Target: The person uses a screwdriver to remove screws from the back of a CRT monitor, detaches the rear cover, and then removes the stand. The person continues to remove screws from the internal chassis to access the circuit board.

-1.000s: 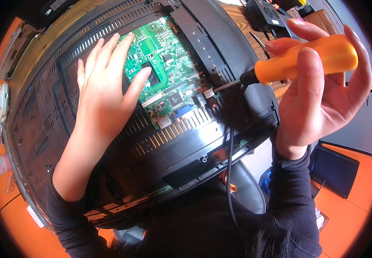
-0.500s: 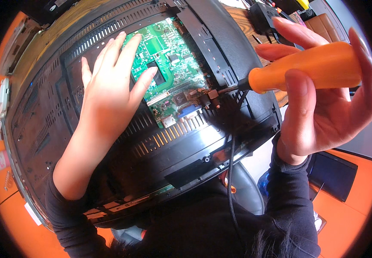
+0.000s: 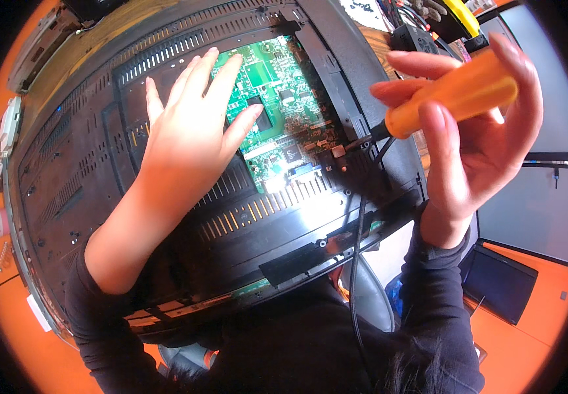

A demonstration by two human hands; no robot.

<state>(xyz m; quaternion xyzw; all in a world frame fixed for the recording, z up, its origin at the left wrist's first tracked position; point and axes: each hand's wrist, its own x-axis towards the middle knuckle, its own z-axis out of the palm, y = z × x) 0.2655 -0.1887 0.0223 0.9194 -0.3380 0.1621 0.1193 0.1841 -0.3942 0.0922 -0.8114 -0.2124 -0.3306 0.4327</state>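
Note:
A green circuit board (image 3: 303, 98) sits in the opening of a large black flat-screen back casing (image 3: 185, 253). My left hand (image 3: 189, 125) lies over the board's left edge and the casing, its fingers spread and holding nothing. My right hand (image 3: 474, 151) has its fingers and thumb around the orange handle of a screwdriver (image 3: 451, 102). The metal shaft points left and down at the connectors (image 3: 337, 151) on the board's right edge. Shadow hides just what the tip touches. A black cable (image 3: 357, 243) runs from beside the shaft toward me, over the casing's near edge.
Cables and a black boxy device (image 3: 415, 39) lie on the wooden surface at the far right, near a yellow and black object (image 3: 461, 16). A dark flat panel (image 3: 499, 282) lies on the orange surface (image 3: 553, 302) to the right. A grey seat (image 3: 370, 295) shows below the casing.
My right hand has turned, and the screwdriver's handle now slants more steeply upward. My left hand keeps its place on the board. The whole view has shifted slightly.

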